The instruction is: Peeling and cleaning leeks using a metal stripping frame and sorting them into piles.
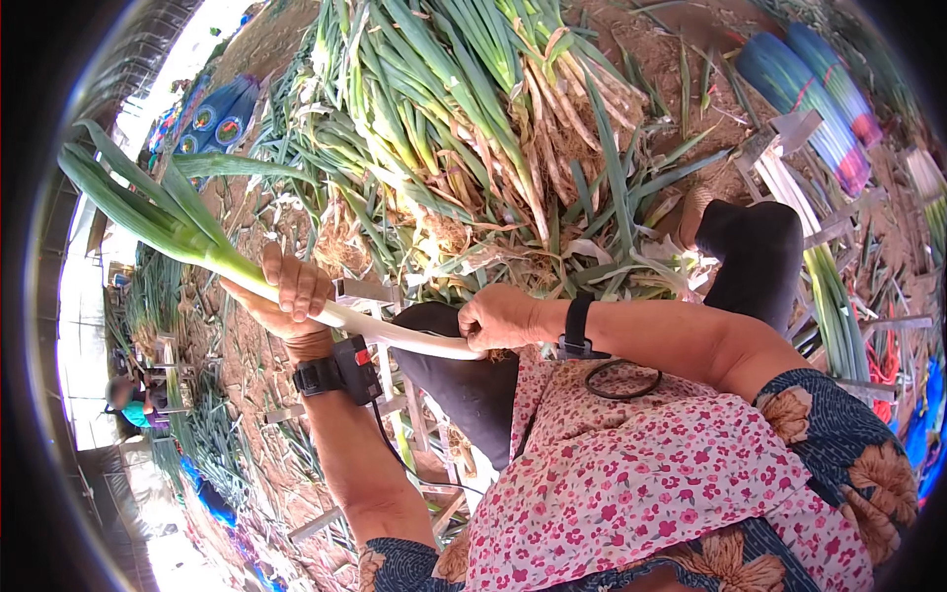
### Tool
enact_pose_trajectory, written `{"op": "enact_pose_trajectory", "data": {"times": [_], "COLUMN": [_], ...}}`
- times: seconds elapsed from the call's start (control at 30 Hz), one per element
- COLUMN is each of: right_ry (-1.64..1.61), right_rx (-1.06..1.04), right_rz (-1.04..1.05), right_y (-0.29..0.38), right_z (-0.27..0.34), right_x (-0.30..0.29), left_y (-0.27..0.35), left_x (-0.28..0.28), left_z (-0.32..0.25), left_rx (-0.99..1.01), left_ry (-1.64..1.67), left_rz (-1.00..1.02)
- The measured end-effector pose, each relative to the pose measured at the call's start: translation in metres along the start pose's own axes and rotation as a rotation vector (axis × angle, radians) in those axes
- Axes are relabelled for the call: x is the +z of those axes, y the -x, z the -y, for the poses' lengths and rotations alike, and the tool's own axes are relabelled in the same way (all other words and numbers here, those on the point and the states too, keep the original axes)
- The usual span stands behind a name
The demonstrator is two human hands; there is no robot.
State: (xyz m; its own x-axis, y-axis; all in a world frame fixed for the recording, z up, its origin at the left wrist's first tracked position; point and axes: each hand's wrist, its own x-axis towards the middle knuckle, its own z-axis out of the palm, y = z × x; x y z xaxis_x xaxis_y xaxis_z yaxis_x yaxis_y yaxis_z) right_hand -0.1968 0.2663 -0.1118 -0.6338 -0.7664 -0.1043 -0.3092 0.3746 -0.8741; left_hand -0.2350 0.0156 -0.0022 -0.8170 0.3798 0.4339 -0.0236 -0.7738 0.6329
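Note:
A single leek or large green onion (370,323) lies across the middle of the view, its green leaves at the upper left and its white shank pointing right. My left hand (285,292) is closed around the shank below the leaves. At the root end, my right hand (496,318) has its fingers curled against the tip of the white shank; a few roots show just beneath it. Whether these fingers pinch the tip or something thin is hidden. Beyond both hands lies a large heap of green onions (436,111) with brown, soil-covered roots.
Trimmed green onions (832,311) rest on a metal rack at the right. Blue-wrapped bundles (806,103) lie at the upper right, with more (222,118) at the upper left. Loose leaves litter the soil floor. Another person (137,403) sits far left.

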Motion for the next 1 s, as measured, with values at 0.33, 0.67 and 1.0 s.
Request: {"op": "enact_pose_trajectory", "data": {"times": [0.33, 0.67, 1.0], "right_ry": [-0.125, 0.104, 0.408], "right_rx": [0.297, 0.04, 0.157], "right_rz": [-0.096, -0.03, -0.191], "right_y": [0.003, 0.013, 0.086], "right_z": [-0.048, -0.061, -0.188], "right_x": [0.0, 0.02, -0.046], "left_y": [-0.019, -0.034, -0.051], "left_x": [0.022, 0.02, 0.004], "left_z": [0.012, 0.017, 0.021], "left_rx": [0.002, -0.007, -0.031], "left_ry": [0.001, 0.012, -0.16], "left_rz": [0.083, 0.071, -0.426]}}
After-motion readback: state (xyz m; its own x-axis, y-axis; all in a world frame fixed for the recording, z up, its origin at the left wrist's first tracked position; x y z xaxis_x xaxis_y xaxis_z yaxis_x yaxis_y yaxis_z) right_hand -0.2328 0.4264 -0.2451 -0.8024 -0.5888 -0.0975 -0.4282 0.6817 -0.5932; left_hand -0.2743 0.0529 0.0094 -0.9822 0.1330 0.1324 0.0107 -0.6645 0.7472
